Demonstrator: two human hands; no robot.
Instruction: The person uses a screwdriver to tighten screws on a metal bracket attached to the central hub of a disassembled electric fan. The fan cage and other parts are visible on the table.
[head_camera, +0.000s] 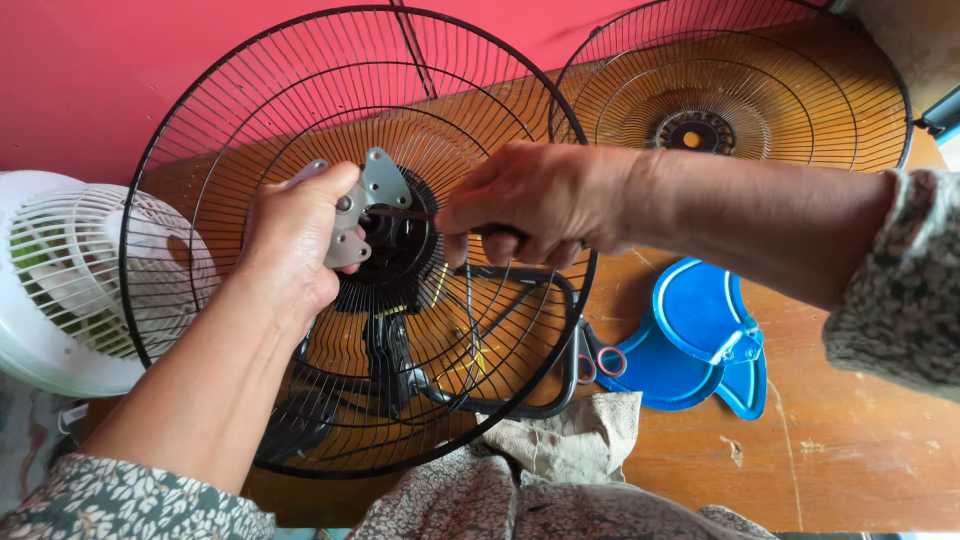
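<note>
A black wire fan guard (250, 130) stands tilted in front of me on the wooden table (850, 450). My left hand (295, 245) presses a grey metal bracket plate (385, 180) against the guard's black centre hub (400, 250). My right hand (535, 205) is closed on a dark-handled screwdriver (400, 213), whose thin shaft points left at the plate. Behind the guard a black fan frame and motor housing (390, 355) show through the wires.
A second black wire guard (760, 100) leans against the red wall at the back right. Blue fan blades (700, 340) lie on the table at right, with red-handled scissors (600, 362) beside them. A white fan (60, 280) sits at left. Cloth (570, 445) lies near the front.
</note>
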